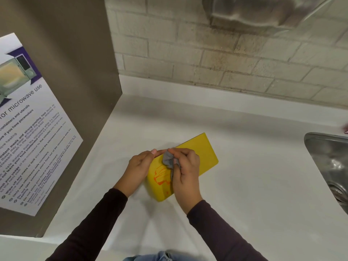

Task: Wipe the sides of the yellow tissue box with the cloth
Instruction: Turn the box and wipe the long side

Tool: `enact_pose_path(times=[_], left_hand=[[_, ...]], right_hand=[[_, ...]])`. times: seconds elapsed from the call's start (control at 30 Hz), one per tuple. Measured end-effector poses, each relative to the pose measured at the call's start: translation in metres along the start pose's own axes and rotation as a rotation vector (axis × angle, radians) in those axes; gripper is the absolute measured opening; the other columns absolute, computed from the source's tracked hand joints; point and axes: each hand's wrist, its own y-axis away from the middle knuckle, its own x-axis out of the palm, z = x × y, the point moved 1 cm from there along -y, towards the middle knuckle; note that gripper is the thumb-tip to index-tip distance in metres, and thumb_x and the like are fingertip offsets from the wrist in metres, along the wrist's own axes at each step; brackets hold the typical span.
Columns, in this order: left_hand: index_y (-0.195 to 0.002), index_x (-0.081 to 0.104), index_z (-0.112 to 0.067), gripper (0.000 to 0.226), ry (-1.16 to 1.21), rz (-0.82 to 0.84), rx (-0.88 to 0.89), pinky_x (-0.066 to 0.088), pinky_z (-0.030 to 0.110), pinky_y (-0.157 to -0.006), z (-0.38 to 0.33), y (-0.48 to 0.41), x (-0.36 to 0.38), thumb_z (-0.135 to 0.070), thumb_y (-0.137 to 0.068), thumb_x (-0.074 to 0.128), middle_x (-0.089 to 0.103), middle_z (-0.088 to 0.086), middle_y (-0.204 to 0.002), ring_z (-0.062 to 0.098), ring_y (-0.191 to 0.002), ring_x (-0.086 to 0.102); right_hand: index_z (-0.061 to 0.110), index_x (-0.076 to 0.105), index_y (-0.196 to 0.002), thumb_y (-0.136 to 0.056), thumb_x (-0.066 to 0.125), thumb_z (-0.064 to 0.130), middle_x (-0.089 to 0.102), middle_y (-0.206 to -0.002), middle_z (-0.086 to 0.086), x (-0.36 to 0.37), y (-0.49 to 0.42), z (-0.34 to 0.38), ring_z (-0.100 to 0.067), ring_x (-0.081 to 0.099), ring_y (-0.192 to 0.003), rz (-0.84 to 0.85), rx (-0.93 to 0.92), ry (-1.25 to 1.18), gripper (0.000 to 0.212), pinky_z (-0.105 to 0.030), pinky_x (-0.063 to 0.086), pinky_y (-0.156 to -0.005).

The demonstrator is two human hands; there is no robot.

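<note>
The yellow tissue box (204, 156) with an orange drawing on it lies on the white counter (254, 176), turned at an angle. My left hand (140, 167) grips the box's near-left end, with the fingers laid along its upper edge. My right hand (185, 171) is closed on a small grey cloth (167, 160) and presses it against the box's upward face, close to the left fingertips. The hands hide part of the box.
A steel sink (328, 166) is set into the counter at the right. A brown side panel with a microwave notice (28, 132) stands on the left. A tiled wall (226, 59) runs behind the counter, with a grey object hanging above it.
</note>
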Motion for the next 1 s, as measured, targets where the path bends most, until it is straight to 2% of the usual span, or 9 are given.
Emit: enact_pose_path(times=[0.13,0.3,0.43,0.53,0.6,0.77,0.9,1.0], left_hand=[[-0.099,0.071,-0.045,0.035,-0.007,0.013,0.004,0.046,0.035,-0.101,0.0,0.001,0.0,-0.037,-0.099,0.037,0.067,-0.006,-0.117,0.013,-0.112,0.061],[-0.095,0.072,-0.045,0.036,0.002,0.008,-0.01,0.05,0.037,-0.097,-0.003,0.001,0.001,-0.035,-0.098,0.038,0.069,-0.002,-0.114,0.016,-0.108,0.063],[-0.099,0.072,-0.038,0.034,-0.001,-0.023,-0.017,0.046,0.043,-0.103,-0.002,0.001,0.0,-0.035,-0.098,0.039,0.07,0.001,-0.111,0.017,-0.108,0.063],[-0.105,0.071,-0.036,0.035,-0.002,0.03,0.002,0.041,0.041,-0.107,0.0,0.002,0.0,-0.036,-0.099,0.037,0.068,-0.003,-0.118,0.014,-0.114,0.06],[-0.104,0.071,-0.038,0.035,-0.001,0.036,0.003,0.041,0.042,-0.107,-0.001,0.003,0.001,-0.036,-0.099,0.036,0.068,-0.004,-0.118,0.014,-0.115,0.06],[-0.098,0.072,-0.04,0.036,0.015,-0.005,-0.011,0.045,0.045,-0.104,-0.003,0.002,0.003,-0.035,-0.098,0.037,0.069,-0.001,-0.115,0.016,-0.111,0.061],[-0.104,0.072,-0.035,0.036,0.024,0.005,-0.011,0.039,0.043,-0.109,-0.001,0.003,0.001,-0.037,-0.098,0.036,0.068,-0.001,-0.118,0.016,-0.117,0.058],[-0.107,0.071,-0.032,0.038,0.032,0.017,-0.016,0.036,0.043,-0.111,0.0,0.003,0.001,-0.036,-0.099,0.035,0.068,0.001,-0.119,0.018,-0.12,0.057]], right_hand=[[0.012,0.066,-0.109,-0.087,0.038,0.013,0.056,-0.104,0.001,-0.012,0.006,-0.011,-0.001,0.041,-0.099,0.036,-0.112,0.064,0.035,-0.018,0.033,-0.087],[0.011,0.068,-0.105,-0.09,0.036,0.014,0.051,-0.101,0.005,-0.013,-0.01,-0.011,-0.011,0.044,-0.095,-0.067,-0.004,0.065,0.036,-0.031,0.038,-0.083],[0.016,0.066,-0.11,-0.091,0.036,0.016,0.059,-0.104,-0.001,-0.004,-0.003,0.001,-0.01,0.045,-0.098,0.065,-0.076,0.054,0.035,-0.026,0.034,-0.087],[0.013,0.067,-0.109,-0.092,0.038,0.017,0.063,-0.106,-0.003,-0.009,0.006,-0.003,-0.01,0.047,-0.1,0.151,-0.161,0.058,0.033,-0.027,0.033,-0.087],[0.011,0.068,-0.106,-0.091,0.039,0.016,0.063,-0.105,-0.004,-0.017,0.006,-0.009,-0.01,0.047,-0.099,0.134,-0.165,0.052,0.033,-0.029,0.034,-0.086],[0.011,0.068,-0.106,-0.091,0.043,0.008,0.051,-0.103,0.001,-0.013,-0.003,-0.01,-0.011,0.043,-0.097,0.008,-0.016,0.028,0.029,-0.031,0.038,-0.084],[0.017,0.064,-0.109,-0.092,0.039,0.017,0.05,-0.107,0.006,-0.001,0.009,0.0,-0.006,0.041,-0.101,0.114,-0.09,0.026,0.031,-0.027,0.035,-0.087],[0.018,0.064,-0.109,-0.092,0.038,0.017,0.055,-0.108,0.003,-0.007,0.014,-0.005,-0.006,0.043,-0.102,0.185,-0.152,0.032,0.031,-0.023,0.031,-0.089]])
